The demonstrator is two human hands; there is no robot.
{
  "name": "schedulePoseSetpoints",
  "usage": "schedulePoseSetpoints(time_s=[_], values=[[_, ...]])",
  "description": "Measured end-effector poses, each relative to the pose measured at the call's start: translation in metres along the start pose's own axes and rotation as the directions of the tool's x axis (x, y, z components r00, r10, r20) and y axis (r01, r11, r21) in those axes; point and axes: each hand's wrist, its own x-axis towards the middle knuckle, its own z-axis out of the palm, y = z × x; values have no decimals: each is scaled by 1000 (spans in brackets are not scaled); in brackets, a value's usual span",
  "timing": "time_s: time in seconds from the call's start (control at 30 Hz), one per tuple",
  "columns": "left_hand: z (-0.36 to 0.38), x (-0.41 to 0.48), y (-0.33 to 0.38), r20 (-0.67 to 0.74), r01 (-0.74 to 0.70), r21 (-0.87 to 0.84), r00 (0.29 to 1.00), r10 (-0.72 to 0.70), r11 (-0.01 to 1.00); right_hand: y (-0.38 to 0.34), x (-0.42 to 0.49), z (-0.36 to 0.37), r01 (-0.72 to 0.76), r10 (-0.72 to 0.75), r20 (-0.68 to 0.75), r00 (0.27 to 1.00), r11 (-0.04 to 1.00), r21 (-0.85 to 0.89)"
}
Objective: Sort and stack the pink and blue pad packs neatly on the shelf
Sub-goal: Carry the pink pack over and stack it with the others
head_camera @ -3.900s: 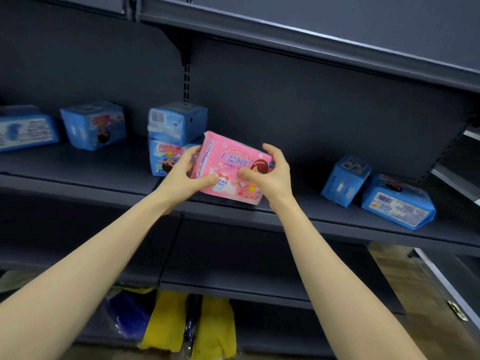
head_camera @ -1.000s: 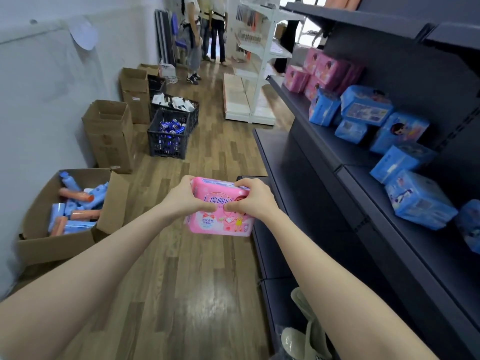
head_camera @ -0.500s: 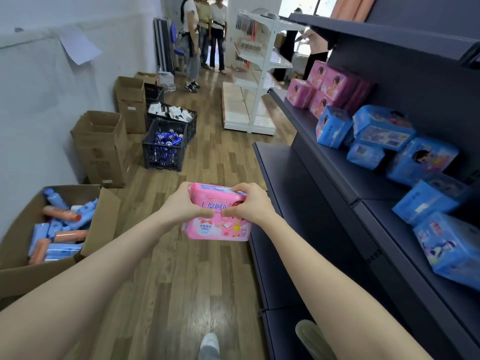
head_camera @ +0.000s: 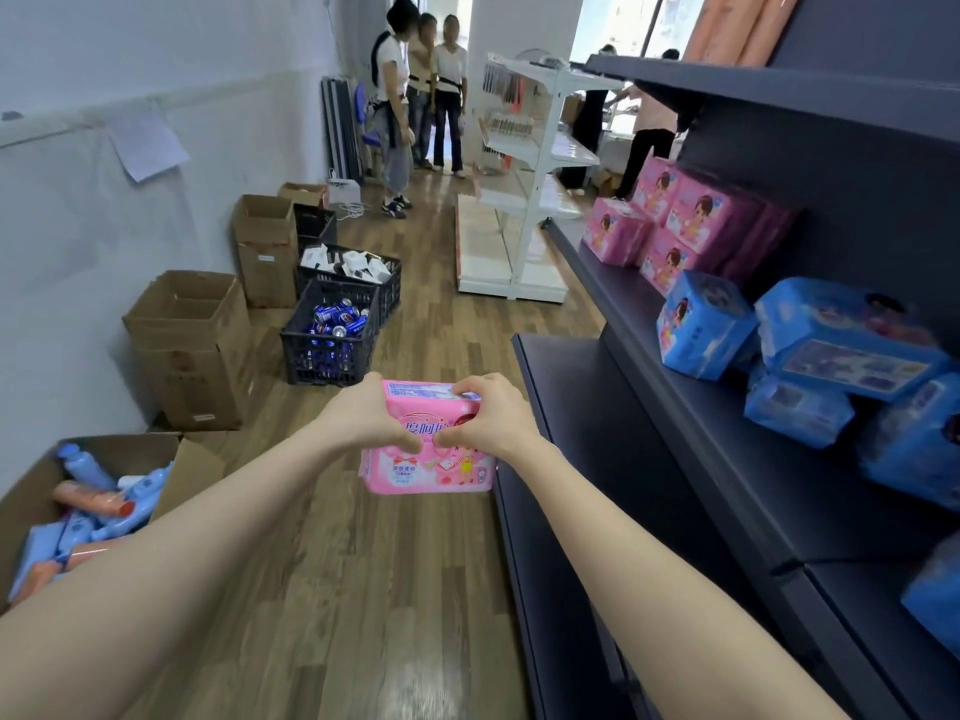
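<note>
Fingers (head_camera: 408,443) of the left hand (head_camera: 363,415) curl round one side of the pink pad pack (head_camera: 431,472), and the right hand (head_camera: 496,423) clamps the other, thumbs almost meeting on its front, a two-handed hold that suits a soft pack. It hangs over the aisle floor, just short of the dark shelf (head_camera: 675,459). Up there the pink stack (head_camera: 696,220) sits beyond the jumbled blue packs (head_camera: 831,350); I'd guess this one belongs with the pinks.
</note>
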Motion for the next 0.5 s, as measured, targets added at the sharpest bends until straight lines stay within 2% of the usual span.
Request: schedulePoseSetpoints(time_s=[0.5], values=[[3, 95, 44, 20, -13, 101, 1000, 11, 995, 29, 95, -23, 7, -7, -5, 1000, 1000, -5]])
